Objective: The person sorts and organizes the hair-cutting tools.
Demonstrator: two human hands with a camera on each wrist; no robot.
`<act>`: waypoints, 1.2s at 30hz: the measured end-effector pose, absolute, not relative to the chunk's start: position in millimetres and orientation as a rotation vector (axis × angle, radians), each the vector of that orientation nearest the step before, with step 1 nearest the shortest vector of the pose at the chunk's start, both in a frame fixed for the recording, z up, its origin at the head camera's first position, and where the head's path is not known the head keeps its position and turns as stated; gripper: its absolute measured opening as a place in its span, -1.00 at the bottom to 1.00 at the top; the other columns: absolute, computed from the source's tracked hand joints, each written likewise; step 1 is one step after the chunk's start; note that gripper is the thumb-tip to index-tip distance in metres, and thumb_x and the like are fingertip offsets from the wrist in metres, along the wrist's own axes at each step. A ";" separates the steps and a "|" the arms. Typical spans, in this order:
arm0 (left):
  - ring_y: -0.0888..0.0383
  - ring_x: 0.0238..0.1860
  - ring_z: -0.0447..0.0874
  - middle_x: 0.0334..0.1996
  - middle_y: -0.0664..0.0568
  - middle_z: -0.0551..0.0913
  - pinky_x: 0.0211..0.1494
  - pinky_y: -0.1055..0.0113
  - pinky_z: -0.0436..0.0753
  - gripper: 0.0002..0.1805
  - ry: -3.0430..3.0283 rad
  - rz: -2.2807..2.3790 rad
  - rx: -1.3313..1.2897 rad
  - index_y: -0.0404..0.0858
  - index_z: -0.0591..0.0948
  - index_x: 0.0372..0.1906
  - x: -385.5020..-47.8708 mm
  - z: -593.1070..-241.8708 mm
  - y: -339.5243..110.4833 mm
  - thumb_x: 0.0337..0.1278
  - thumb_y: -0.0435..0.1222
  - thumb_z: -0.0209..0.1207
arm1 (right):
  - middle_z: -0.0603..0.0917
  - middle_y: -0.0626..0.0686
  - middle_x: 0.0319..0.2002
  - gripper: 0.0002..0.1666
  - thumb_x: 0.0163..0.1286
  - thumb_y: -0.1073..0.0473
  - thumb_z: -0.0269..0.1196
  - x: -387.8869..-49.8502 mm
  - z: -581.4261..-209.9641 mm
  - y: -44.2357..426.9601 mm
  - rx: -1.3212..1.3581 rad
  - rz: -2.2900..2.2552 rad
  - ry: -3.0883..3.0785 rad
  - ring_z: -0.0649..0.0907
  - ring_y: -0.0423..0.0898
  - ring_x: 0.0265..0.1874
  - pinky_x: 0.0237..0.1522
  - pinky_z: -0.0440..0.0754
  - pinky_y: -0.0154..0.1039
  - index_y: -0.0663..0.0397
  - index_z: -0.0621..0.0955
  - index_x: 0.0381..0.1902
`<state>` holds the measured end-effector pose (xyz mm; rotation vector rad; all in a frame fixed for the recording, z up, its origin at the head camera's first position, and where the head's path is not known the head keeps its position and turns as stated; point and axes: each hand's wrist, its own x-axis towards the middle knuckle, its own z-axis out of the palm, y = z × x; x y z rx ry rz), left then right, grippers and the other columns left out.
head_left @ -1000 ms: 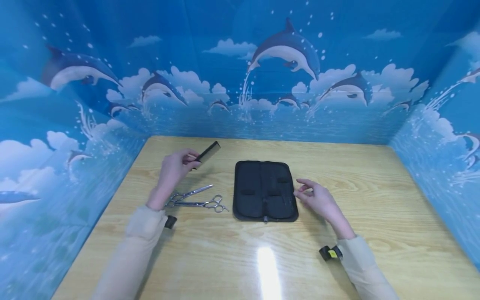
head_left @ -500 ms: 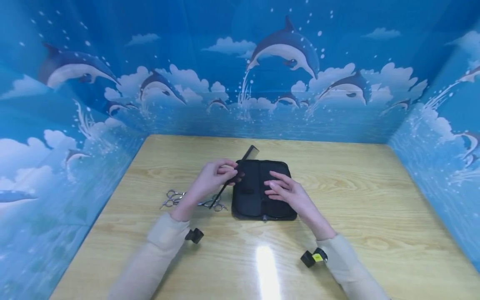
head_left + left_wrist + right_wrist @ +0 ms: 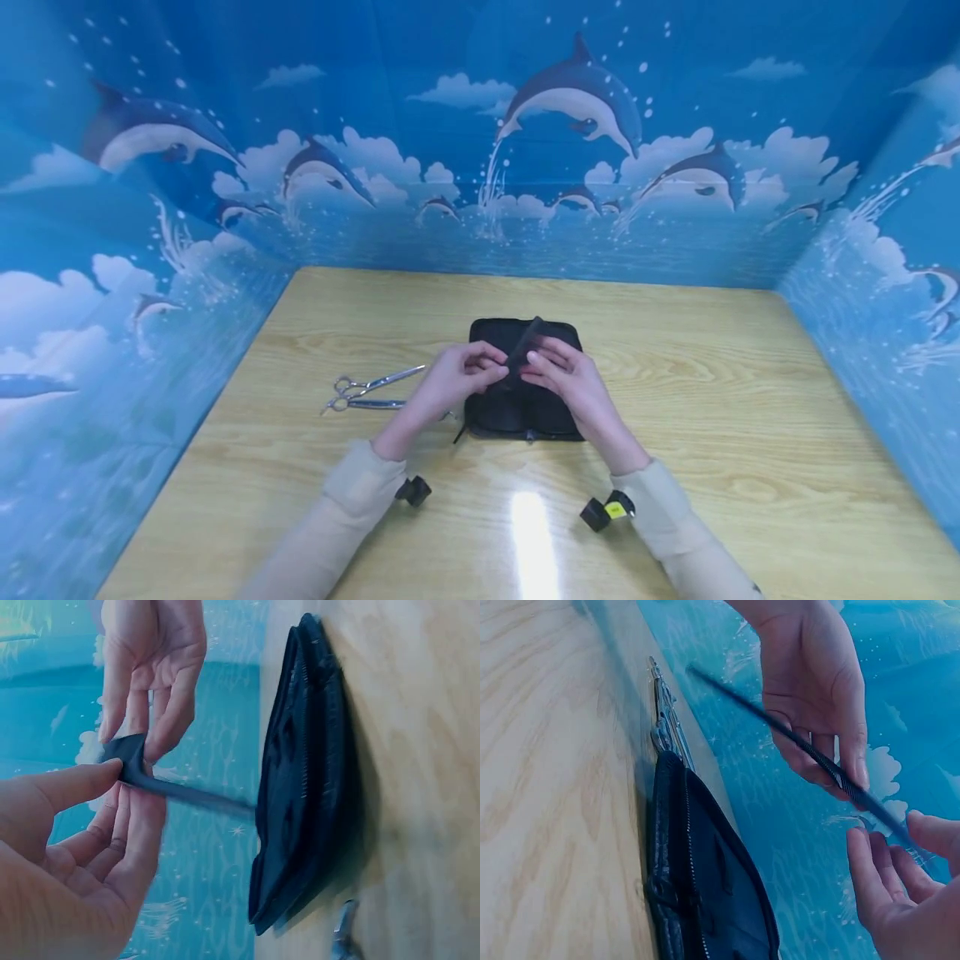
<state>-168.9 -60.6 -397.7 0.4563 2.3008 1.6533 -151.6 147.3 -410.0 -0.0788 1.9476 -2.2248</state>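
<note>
While I pinch the comb [image 3: 527,340] in the left hand [image 3: 453,379], above the case [image 3: 491,421] at the centre of the frame, the right hand [image 3: 573,383] has its fingers loosely apart around its upper end; contact I cannot tell. The case is already opened; the comb, I judge, remains to be placed, and two pairs of scissors [image 3: 378,405] lie outside, left of centre, on the counter [image 3: 750,375].

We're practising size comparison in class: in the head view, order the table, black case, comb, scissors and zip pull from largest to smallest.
1. Table
2. Black case
3. Comb and scissors: unranked, since the left hand partly hides both
4. Zip pull
</note>
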 end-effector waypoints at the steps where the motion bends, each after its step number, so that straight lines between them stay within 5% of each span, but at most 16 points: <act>1: -0.08 -0.20 0.74 -0.24 -0.09 0.73 -0.21 0.28 0.73 -0.78 2.286 1.649 0.432 -0.35 0.65 -0.01 -168.1 -398.8 -59.7 0.34 -0.33 0.28 | 0.57 0.33 0.22 -0.45 0.54 0.26 0.18 -151.7 -410.3 146.4 -0.061 -2.230 1.949 0.76 -0.11 -0.11 0.10 0.69 -0.19 0.34 0.39 0.40; 11: 0.20 -0.32 0.73 -0.27 -0.09 0.73 -0.22 0.24 0.79 -0.80 2.157 1.687 0.340 -0.38 0.65 -0.08 -160.5 -407.6 -51.4 0.29 -0.35 0.32 | 0.68 0.06 -0.13 -0.55 0.47 0.38 0.21 -151.3 -419.4 142.9 -0.019 -2.215 1.966 0.75 -0.12 -0.30 -0.15 0.78 -0.19 0.45 0.46 0.25; 21: 0.22 -0.42 0.70 -0.35 -0.09 0.72 -0.19 0.16 0.79 -0.82 2.166 1.656 0.337 -0.43 0.63 -0.17 -157.4 -416.1 -51.0 0.24 -0.39 0.34 | 0.63 0.42 0.10 -0.52 0.48 0.36 0.21 -152.3 -425.3 147.7 -0.121 -2.076 1.964 0.76 -0.15 -0.28 -0.18 0.77 -0.23 0.51 0.44 0.27; 30: 0.20 -0.39 0.73 -0.33 -0.08 0.72 -0.18 0.18 0.79 -0.83 2.180 1.687 0.318 -0.41 0.62 -0.15 -161.4 -417.3 -52.3 0.25 -0.40 0.33 | 0.70 0.31 -0.01 -0.53 0.49 0.32 0.22 -162.1 -420.4 147.4 -0.162 -2.006 2.028 0.78 -0.11 -0.31 -0.19 0.78 -0.22 0.49 0.46 0.25; 36: 0.12 -0.30 0.78 -0.25 -0.17 0.75 -0.17 0.24 0.79 -0.78 2.241 1.758 0.328 -0.41 0.65 -0.05 -173.3 -412.1 -60.5 0.38 -0.32 0.25 | 0.75 0.04 -0.19 -0.55 0.48 0.33 0.22 -179.1 -406.9 150.0 -0.176 -2.028 2.016 0.78 -0.12 -0.37 -0.22 0.78 -0.23 0.47 0.46 0.24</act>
